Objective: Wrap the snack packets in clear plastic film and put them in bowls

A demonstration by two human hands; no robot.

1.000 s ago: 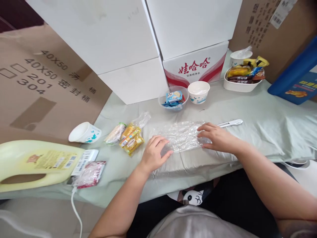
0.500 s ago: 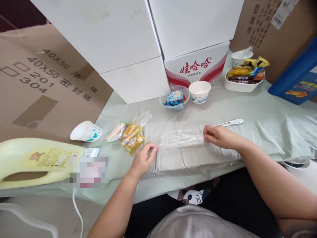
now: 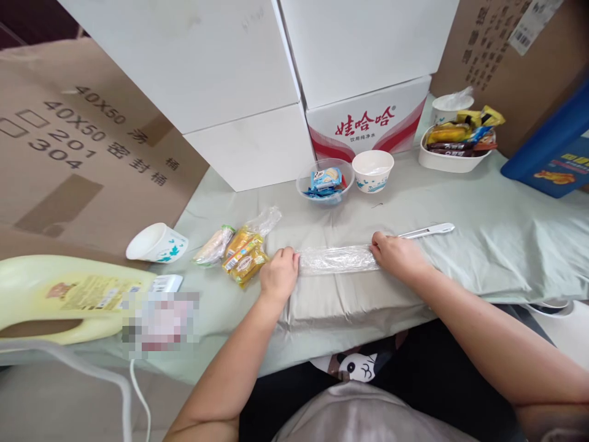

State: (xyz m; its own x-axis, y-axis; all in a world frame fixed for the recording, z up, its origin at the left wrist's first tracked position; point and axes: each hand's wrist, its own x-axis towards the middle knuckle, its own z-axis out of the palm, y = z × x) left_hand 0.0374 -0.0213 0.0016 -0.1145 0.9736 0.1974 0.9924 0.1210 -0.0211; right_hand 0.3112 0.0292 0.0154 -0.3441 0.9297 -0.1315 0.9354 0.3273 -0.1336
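Observation:
A clear plastic bag, flattened into a long folded strip, lies on the cloth-covered table between my hands. My left hand is closed on its left end, and my right hand pinches its right end. Just beyond my right hand rests a white utility knife, partly hidden by that hand. Close to my left hand is a clear bag of yellow-wrapped snacks. A smaller wrapped snack lies to the left of it.
Behind stand a clear bowl of blue packets and a paper cup. A white tub of snacks sits at the back right, by a blue jug. On the left are a tipped paper cup and a yellow jug. White boxes form the back.
My left hand has moved up and closed over the bag's left end. My right hand has shifted slightly left. The plastic strip now looks narrower and straighter.

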